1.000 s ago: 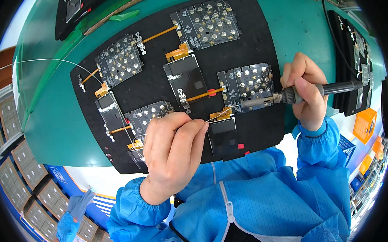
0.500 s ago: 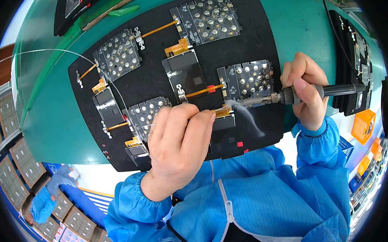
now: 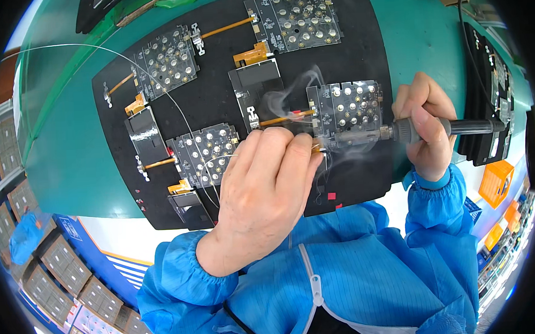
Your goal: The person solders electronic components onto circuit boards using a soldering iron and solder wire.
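Circuit board (image 3: 349,107), black, silver-domed, beneath grey soldering iron (image 3: 405,130)

Orange crate (image 3: 495,180) at right, rows of boxes (image 3: 62,260), blue-clad person (image 3: 26,238)

left hand (image 3: 261,182) nearer the soldering iron (image 3: 405,131); smoke (image 3: 275,99) now curls higher

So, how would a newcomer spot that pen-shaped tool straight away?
Find the black mat on the green table, then the person's right hand just past the mat's right edge. Gripped there, pointing left, is the soldering iron. Unlike the flat circuit boards nearby, it is a long rod with a thick dark handle.
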Action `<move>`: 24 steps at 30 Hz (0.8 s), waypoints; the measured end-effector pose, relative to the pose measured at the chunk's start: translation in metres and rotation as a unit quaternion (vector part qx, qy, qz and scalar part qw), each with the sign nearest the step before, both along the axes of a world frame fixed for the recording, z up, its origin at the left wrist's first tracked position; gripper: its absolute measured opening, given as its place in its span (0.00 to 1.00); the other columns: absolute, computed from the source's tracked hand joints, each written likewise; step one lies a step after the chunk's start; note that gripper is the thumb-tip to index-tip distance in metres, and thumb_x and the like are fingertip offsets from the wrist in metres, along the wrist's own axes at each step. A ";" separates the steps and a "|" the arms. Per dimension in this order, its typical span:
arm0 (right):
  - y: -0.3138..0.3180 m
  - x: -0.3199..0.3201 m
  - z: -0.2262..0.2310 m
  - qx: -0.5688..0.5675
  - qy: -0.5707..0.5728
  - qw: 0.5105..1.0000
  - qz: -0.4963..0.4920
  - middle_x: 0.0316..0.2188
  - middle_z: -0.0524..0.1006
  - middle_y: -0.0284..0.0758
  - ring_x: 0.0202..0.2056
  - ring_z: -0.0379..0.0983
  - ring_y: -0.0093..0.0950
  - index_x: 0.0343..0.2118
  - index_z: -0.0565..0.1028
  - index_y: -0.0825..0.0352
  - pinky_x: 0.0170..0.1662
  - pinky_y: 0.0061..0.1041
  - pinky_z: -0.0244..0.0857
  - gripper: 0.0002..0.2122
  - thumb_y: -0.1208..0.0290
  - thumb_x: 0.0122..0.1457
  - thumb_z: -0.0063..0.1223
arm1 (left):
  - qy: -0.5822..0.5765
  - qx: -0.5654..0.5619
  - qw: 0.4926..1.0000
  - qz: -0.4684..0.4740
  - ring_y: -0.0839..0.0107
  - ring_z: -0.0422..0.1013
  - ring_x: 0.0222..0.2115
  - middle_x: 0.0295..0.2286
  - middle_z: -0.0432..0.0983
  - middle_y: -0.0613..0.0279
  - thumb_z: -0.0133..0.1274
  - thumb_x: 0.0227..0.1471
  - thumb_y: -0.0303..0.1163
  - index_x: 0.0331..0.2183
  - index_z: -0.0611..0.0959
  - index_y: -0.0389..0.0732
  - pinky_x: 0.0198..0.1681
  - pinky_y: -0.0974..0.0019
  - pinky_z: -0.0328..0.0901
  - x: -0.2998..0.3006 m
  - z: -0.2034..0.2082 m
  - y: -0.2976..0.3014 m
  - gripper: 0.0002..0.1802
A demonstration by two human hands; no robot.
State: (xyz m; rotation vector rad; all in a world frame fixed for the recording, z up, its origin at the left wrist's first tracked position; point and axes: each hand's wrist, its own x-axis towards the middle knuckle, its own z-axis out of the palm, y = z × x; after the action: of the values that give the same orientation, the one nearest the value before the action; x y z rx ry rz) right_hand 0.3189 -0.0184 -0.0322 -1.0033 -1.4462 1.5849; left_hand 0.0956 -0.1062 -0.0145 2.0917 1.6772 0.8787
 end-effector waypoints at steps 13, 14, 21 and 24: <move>-0.001 -0.002 0.001 -0.006 -0.003 1.000 -0.009 0.20 0.62 0.29 0.23 0.54 0.18 0.23 0.65 0.66 0.27 0.20 0.46 0.11 0.65 0.52 0.50 | -0.005 -0.033 0.999 0.012 0.59 0.71 0.29 0.30 0.71 0.55 0.67 0.39 0.21 0.33 0.79 0.34 0.30 0.62 0.66 0.002 0.002 -0.005 0.16; -0.001 -0.002 0.001 0.001 -0.003 1.000 -0.015 0.20 0.62 0.29 0.23 0.54 0.18 0.23 0.65 0.66 0.27 0.20 0.46 0.11 0.65 0.52 0.50 | -0.003 -0.036 0.999 0.013 0.59 0.71 0.29 0.30 0.71 0.55 0.67 0.39 0.21 0.33 0.79 0.34 0.30 0.62 0.66 0.002 0.002 -0.006 0.16; 0.001 0.000 -0.002 0.031 0.000 0.999 0.012 0.20 0.63 0.31 0.23 0.54 0.19 0.26 0.65 0.66 0.26 0.20 0.46 0.11 0.63 0.55 0.49 | -0.004 -0.027 1.000 0.016 0.60 0.71 0.29 0.30 0.71 0.55 0.67 0.39 0.22 0.34 0.79 0.34 0.30 0.62 0.66 0.002 -0.001 -0.006 0.16; 0.001 0.001 -0.004 0.023 0.000 1.000 -0.011 0.20 0.63 0.31 0.23 0.54 0.19 0.26 0.65 0.66 0.27 0.20 0.46 0.11 0.62 0.55 0.49 | -0.003 -0.025 1.000 0.015 0.59 0.70 0.29 0.30 0.70 0.55 0.66 0.39 0.22 0.34 0.79 0.34 0.31 0.61 0.66 0.003 -0.001 -0.006 0.17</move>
State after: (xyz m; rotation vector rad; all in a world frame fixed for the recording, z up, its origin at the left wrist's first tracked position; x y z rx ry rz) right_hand 0.3196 -0.0177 -0.0360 -0.9882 -1.4604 1.5285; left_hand 0.0984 -0.1125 -0.0156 2.0352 1.7135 0.8412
